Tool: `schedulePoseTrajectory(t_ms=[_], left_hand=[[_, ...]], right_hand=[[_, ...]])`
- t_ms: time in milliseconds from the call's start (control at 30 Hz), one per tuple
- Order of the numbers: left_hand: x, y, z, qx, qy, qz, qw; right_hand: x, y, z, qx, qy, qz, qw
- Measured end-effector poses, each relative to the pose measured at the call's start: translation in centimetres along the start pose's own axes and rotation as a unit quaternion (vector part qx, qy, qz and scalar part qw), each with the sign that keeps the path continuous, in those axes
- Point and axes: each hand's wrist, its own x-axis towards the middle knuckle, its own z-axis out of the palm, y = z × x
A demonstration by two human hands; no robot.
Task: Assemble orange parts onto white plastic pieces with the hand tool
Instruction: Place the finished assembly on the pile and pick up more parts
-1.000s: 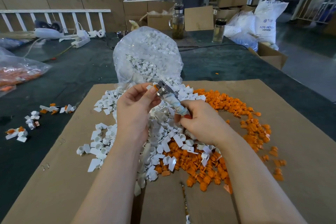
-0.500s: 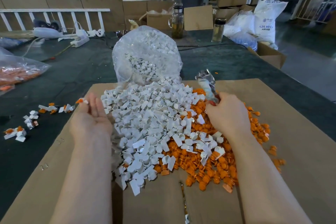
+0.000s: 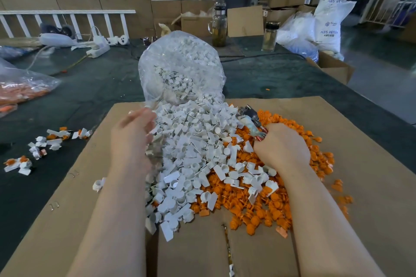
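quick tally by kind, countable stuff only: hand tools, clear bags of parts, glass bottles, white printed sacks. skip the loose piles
Hand tool: 1, gripped by the right hand
Clear bags of parts: 2, white parts and orange parts
Glass bottles: 2
White printed sack: 1
Total: 6

Bright daylight from rear windows; left hand [image 3: 132, 139] motion-blurred, edges wide-angle bowed.

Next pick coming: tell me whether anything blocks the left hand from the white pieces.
Nothing visible does. The left hand hovers at the left edge of the white pieces pile, blurred, with no object between them.
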Motion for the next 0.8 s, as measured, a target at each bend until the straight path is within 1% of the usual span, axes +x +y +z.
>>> schedulePoseTrajectory(t_ms=[33, 67, 100, 133, 167, 200, 233, 267, 300, 367, 433, 467, 567, 667, 800], left_hand=[[-0.1, -0.4, 0.5, 0.112, -0.029, 0.041, 0.992], [-0.3, -0.8, 0.9, 0.224, -0.058, 0.072, 0.97], [-0.3, -1.7, 1.3, 0.322, -0.082, 0.098, 0.938], [-0.3, -2.3, 1.6, 0.426, -0.098, 0.12, 0.891], [-0.3, -2.8, 1.9, 0.507, -0.107, 0.141, 0.844], [-0.4, -3.0, 2.1, 0.558, -0.109, 0.166, 0.806], [-0.5, -3.3, 2.2, 0.588, -0.108, 0.191, 0.778], [-0.5, -3.4, 2.3, 0.59, -0.107, 0.215, 0.771], [-0.6, -3.4, 2.3, 0.58, -0.108, 0.235, 0.772], [-0.7, -3.5, 2.3, 0.548, -0.11, 0.26, 0.787], [-0.5, -3.4, 2.3, 0.522, -0.112, 0.252, 0.807], [-0.5, -3.4, 2.3, 0.521, -0.11, 0.246, 0.81], [-0.4, -3.5, 2.5, 0.538, -0.105, 0.254, 0.797], [-0.4, -3.5, 2.5, 0.535, -0.098, 0.252, 0.8], [-0.5, -3.7, 2.4, 0.555, -0.087, 0.281, 0.778]], right_hand=[[0.0, -0.1, 0.1, -0.01, -0.006, 0.0, 1.0], [-0.1, -0.2, 0.1, -0.023, -0.009, 0.001, 1.0], [-0.1, -0.2, 0.1, -0.037, -0.012, 0.003, 0.999], [-0.1, -0.3, 0.1, -0.045, -0.016, 0.002, 0.999], [-0.1, -0.3, 0.0, -0.05, -0.021, -0.001, 0.999], [0.0, -0.3, 0.0, -0.051, -0.028, -0.005, 0.998], [0.0, -0.4, 0.0, -0.05, -0.035, -0.008, 0.998], [0.1, -0.4, 0.0, -0.046, -0.042, -0.008, 0.998], [0.1, -0.4, 0.0, -0.042, -0.047, -0.006, 0.998], [0.0, -0.6, 0.0, -0.044, -0.047, 0.002, 0.998], [-0.2, -0.7, 0.0, -0.054, -0.031, 0.012, 0.998], [-0.3, -0.8, 0.0, -0.06, -0.023, 0.016, 0.998], [-0.5, -1.1, -0.1, -0.075, -0.018, 0.018, 0.997], [-0.6, -1.2, -0.1, -0.074, -0.019, 0.018, 0.997], [-0.7, -1.3, -0.2, -0.076, -0.017, 0.019, 0.997]])
